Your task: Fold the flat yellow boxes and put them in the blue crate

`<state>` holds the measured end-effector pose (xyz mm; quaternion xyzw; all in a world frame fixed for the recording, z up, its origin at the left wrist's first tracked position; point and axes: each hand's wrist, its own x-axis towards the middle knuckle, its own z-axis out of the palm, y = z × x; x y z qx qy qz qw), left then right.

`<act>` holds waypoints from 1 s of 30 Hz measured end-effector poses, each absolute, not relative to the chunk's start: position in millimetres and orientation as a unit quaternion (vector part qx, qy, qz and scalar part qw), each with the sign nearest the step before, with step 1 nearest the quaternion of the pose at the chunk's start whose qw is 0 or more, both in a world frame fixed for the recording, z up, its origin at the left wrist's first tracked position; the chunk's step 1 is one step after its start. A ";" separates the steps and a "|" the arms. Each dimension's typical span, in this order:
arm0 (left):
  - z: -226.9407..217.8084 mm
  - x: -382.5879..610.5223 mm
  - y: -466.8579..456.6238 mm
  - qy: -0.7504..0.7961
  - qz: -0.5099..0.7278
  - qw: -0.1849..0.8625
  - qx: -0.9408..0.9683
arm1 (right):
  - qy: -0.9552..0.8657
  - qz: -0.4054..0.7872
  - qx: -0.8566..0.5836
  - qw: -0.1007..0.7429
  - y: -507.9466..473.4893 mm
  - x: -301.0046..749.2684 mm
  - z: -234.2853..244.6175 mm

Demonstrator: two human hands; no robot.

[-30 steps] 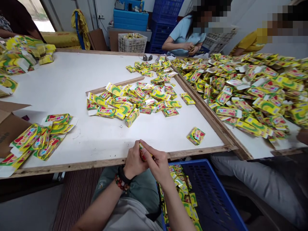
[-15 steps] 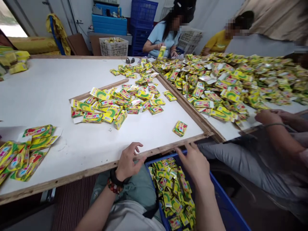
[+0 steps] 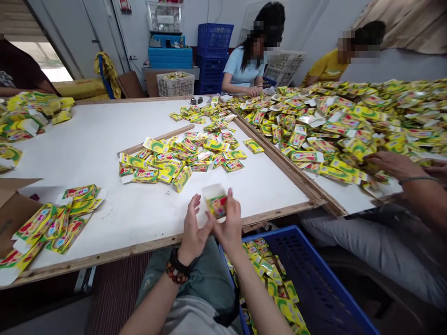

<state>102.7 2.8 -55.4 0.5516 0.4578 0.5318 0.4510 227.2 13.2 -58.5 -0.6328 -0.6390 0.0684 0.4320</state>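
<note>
Over the table's near edge, my right hand [image 3: 228, 225] pinches a small yellow carton [image 3: 217, 204] with a red picture, its white flap standing up. My left hand [image 3: 193, 229] is beside it with fingers spread, its thumb against my right thumb, holding nothing that I can see. A loose heap of the same yellow cartons [image 3: 188, 153] lies further back on the white table [image 3: 104, 144]. Below my right arm, a blue crate [image 3: 314, 265] holds several cartons [image 3: 275, 284].
Flat unfolded cartons [image 3: 52, 223] lie at the near left by a cardboard box [image 3: 10, 209]. A wooden strip [image 3: 157, 138] rests behind the heap. The right-hand table carries a large pile [image 3: 349, 121], where a neighbour's hand [image 3: 394, 163] works. Other people sit at the far end.
My right hand rose from over the blue crate and now holds a carton in front of me. The single carton near the table's right corner is gone. My left hand lifted beside it.
</note>
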 end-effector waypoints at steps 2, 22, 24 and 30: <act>-51.6 105.2 1.9 0.450 0.532 0.477 0.535 | -0.650 0.069 -0.578 0.489 -15.4 196.2 -65.7; -59.2 80.8 9.4 0.331 0.612 0.646 0.315 | -0.570 0.328 -0.507 0.557 -36.7 162.5 -43.6; -60.7 83.0 8.8 0.335 0.602 0.659 0.302 | -0.568 0.295 -0.521 0.565 -34.0 162.9 -44.8; -67.2 84.5 8.1 0.319 0.606 0.675 0.275 | -0.593 0.295 -0.510 0.548 -26.7 167.5 -43.2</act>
